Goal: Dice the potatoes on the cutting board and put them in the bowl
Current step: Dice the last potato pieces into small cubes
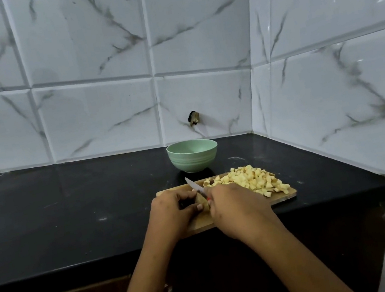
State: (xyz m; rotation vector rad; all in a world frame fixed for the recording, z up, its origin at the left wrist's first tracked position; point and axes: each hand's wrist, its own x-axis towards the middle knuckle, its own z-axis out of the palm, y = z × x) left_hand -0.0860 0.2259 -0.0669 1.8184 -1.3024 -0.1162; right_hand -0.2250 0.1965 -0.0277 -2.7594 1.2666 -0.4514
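A glossy black counter (pixel 71 217) is running across the middle of the frame, from the left edge to the tiled corner at the right, and is catching dull reflections of the wall. Pale specks (pixel 101 219) and smears are dotting its surface left of centre and at the right. A green bowl (pixel 193 157) is standing upright on it at centre, near the back wall. A wooden board (pixel 200 224) is lying flat just below the bowl, apart from it, angled, with its lower left end reaching the counter's front edge.
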